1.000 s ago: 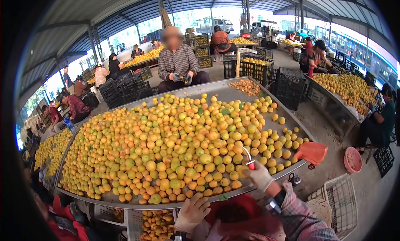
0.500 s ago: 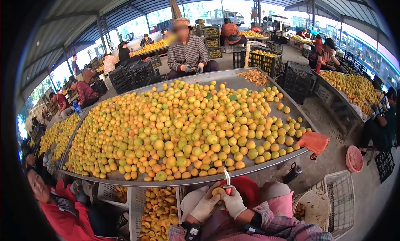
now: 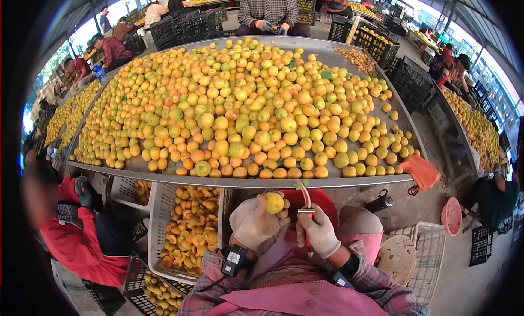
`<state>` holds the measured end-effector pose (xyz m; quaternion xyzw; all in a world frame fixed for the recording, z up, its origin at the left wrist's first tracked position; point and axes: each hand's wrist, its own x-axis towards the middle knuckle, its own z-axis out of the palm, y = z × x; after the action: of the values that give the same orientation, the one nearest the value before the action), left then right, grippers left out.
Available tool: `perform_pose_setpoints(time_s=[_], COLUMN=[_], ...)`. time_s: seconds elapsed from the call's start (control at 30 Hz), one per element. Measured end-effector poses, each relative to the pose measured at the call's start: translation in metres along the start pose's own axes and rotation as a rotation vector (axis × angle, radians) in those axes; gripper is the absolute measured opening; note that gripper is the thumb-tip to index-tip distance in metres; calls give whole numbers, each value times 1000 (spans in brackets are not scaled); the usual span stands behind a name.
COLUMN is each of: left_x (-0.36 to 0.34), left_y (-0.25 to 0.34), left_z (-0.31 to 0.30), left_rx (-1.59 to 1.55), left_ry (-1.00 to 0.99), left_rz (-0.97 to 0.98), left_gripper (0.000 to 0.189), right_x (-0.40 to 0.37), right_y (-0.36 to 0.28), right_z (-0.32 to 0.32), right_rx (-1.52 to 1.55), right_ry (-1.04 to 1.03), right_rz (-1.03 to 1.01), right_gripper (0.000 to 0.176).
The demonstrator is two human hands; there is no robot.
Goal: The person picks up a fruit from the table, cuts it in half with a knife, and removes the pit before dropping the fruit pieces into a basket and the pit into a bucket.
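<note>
I'm seeing the left hand [image 3: 252,224] lifting its fruit [image 3: 274,202] clear, the right hand [image 3: 320,235] gripping the knife [image 3: 305,198] and drawing it off, the cut likely finishing.

no readable text, labels, brands or numbers anywhere

bright, even daylight under the roof, soft shadows only, strong fisheye bending with black corners, far edges beyond the hands slightly smeared.

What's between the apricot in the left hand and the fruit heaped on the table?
Only the table's metal rim. In the head view, the apricot in the left hand sits just below it, the heap just beyond.
</note>
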<state>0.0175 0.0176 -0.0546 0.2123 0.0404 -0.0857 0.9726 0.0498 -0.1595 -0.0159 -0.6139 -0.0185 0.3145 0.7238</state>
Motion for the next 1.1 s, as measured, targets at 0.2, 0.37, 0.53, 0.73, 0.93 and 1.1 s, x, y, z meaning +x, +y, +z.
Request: perform_pose_setpoints(time_s=[0.2, 0.37, 0.53, 0.73, 0.93, 1.1], left_x=[4, -3, 1, 2, 2, 0], left_y=[10, 19, 2, 1, -5, -3], left_z=[9, 13, -21, -26, -40, -13], left_rx=[-10, 1524, 1526, 773, 729, 933], left_ry=[115, 85, 254, 95, 49, 140], left_rz=[-9, 434, 408, 227, 101, 351], left_gripper=[62, 44, 33, 51, 66, 54], right_x=[17, 29, 17, 12, 12, 11], right_y=[29, 46, 29, 33, 35, 35], right_z=[3, 9, 19, 18, 19, 21], right_rx=[-145, -558, -727, -845, -938, -983], right_ry=[36, 146, 161, 157, 176, 188], right_rz=[-137, -490, -579, -473, -457, -456], right_gripper=[17, 20, 49, 57, 59, 59])
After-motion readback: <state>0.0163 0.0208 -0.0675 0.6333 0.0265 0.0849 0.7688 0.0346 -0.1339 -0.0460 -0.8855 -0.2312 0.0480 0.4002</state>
